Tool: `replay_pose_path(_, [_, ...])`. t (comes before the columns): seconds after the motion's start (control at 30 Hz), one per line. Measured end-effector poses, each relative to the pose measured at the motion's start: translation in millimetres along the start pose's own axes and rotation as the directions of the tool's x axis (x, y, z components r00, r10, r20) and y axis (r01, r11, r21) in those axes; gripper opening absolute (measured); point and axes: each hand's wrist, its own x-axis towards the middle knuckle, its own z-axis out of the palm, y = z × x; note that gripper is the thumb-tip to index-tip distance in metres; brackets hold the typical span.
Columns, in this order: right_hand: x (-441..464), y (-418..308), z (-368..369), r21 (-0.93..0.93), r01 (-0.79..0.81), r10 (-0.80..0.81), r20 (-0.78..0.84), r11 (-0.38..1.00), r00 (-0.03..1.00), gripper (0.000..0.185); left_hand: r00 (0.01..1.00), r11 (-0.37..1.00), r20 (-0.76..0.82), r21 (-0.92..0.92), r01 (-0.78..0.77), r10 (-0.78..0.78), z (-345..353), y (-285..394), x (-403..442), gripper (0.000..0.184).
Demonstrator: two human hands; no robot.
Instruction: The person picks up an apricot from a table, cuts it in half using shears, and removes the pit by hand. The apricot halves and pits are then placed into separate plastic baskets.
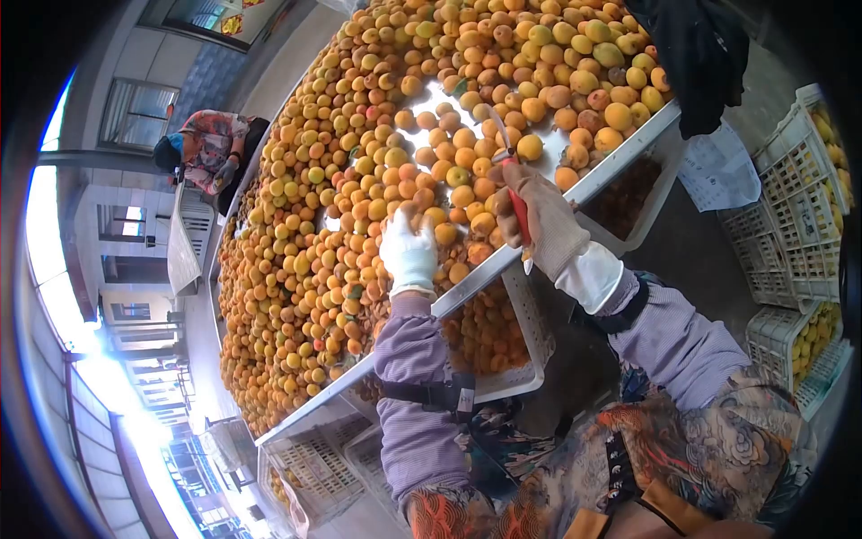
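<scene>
My left hand (pixel 409 255), in a white glove, reaches into the apricots (pixel 314 229) heaped on the metal-rimmed table. Its fingers are bent around an apricot at the near side of the heap; their tips are partly hidden. To the right, my right hand (pixel 540 208) wears a stained, pale glove and is closed around the red handle of a knife (pixel 519 208). The curved metal blade points up over the fruit, and a pointed end shows below the fist. That hand is above the table's metal edge (pixel 488 270).
Below the edge stand a white crate of apricots (pixel 489 334) and another bin (pixel 626 199). Crates of yellow fruit (pixel 774 202) are stacked at right. Dark cloth (pixel 696 58) and a paper sheet (pixel 721 169) hang at the table's corner. A person (pixel 208 148) is across the table.
</scene>
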Motion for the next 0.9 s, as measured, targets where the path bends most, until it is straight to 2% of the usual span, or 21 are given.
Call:
replay_pose_path(0.03, [0, -2, -2, 0.001, 0.007, -0.007, 0.006, 1.0, 1.0, 0.03, 0.997, 0.996, 0.076, 0.086, 0.025, -0.032, 8, -1, 2, 0.028])
replay_pose_path(0.1, [-1, -4, -4, -0.021, 0.016, -0.015, 0.024, 1.0, 1.0, 0.033, 0.982, 0.928, 0.186, 0.372, -0.032, -0.041, 16, 6, 3, 0.03])
replay_pose_path(0.13, [-2, -6, -3, -0.04, -0.015, 0.016, 0.015, 0.999, 1.0, 0.033, 0.971, 0.916, 0.226, 0.4, -0.015, -0.082, 19, 3, 6, 0.035])
replay_pose_path(0.3, [-7, -7, 4, -0.158, -0.08, 0.087, 0.038, 0.984, 0.995, 0.032, 0.952, 0.87, 0.254, 0.492, 0.023, -0.169, 34, 18, 16, 0.035])
replay_pose_path(0.37, [-8, -8, 3, -0.126, -0.11, 0.113, 0.017, 0.986, 0.993, 0.031, 0.951, 0.88, 0.219, 0.464, 0.096, -0.219, 35, 23, 16, 0.033])
replay_pose_path(0.43, [-6, -1, -1, -0.063, -0.082, 0.086, 0.073, 0.995, 0.994, 0.031, 0.954, 0.882, 0.21, 0.46, 0.097, -0.215, 38, 26, 11, 0.032])
replay_pose_path(0.57, [-9, 0, 0, -0.12, -0.064, 0.077, 0.108, 0.991, 0.991, 0.03, 0.981, 0.891, 0.078, 0.435, 0.129, -0.18, 44, 18, 7, 0.03])
replay_pose_path(0.63, [-10, 0, 1, -0.199, -0.101, 0.124, 0.107, 0.975, 0.987, 0.032, 0.966, 0.948, 0.027, 0.201, 0.246, -0.257, 43, 14, 1, 0.03])
replay_pose_path(0.67, [-11, 1, 5, -0.235, -0.14, 0.162, 0.075, 0.962, 0.984, 0.031, 0.975, 0.974, -0.039, 0.039, 0.221, -0.22, 37, 13, -3, 0.032])
replay_pose_path(0.7, [-13, 4, 4, -0.231, -0.144, 0.165, 0.075, 0.962, 0.983, 0.031, 0.975, 0.969, -0.035, -0.124, 0.212, -0.218, 22, 21, -7, 0.039])
replay_pose_path(0.73, [-14, 8, 3, -0.265, -0.149, 0.189, 0.133, 0.953, 0.973, 0.029, 0.967, 0.884, -0.021, -0.411, 0.223, -0.254, 16, 18, -13, 0.039])
replay_pose_path(0.77, [-14, 12, 2, -0.299, -0.151, 0.214, 0.193, 0.942, 0.958, 0.027, 0.959, 0.72, 0.0, -0.66, 0.214, -0.285, 10, 15, -19, 0.039])
replay_pose_path(0.8, [-14, 18, 3, -0.319, -0.155, 0.24, 0.248, 0.935, 0.939, 0.026, 0.948, 0.471, 0.118, -0.846, 0.251, -0.295, -2, 14, -26, 0.038])
replay_pose_path(0.83, [-16, 22, 3, -0.32, -0.164, 0.252, 0.256, 0.933, 0.933, 0.026, 0.938, 0.237, 0.199, -0.933, 0.27, -0.284, -14, 16, -40, 0.04])
replay_pose_path(0.9, [-23, 28, 7, -0.462, -0.263, 0.421, 0.28, 0.847, 0.863, 0.025, 0.933, 0.043, 0.257, -0.96, 0.276, -0.252, -33, 20, -66, 0.041])
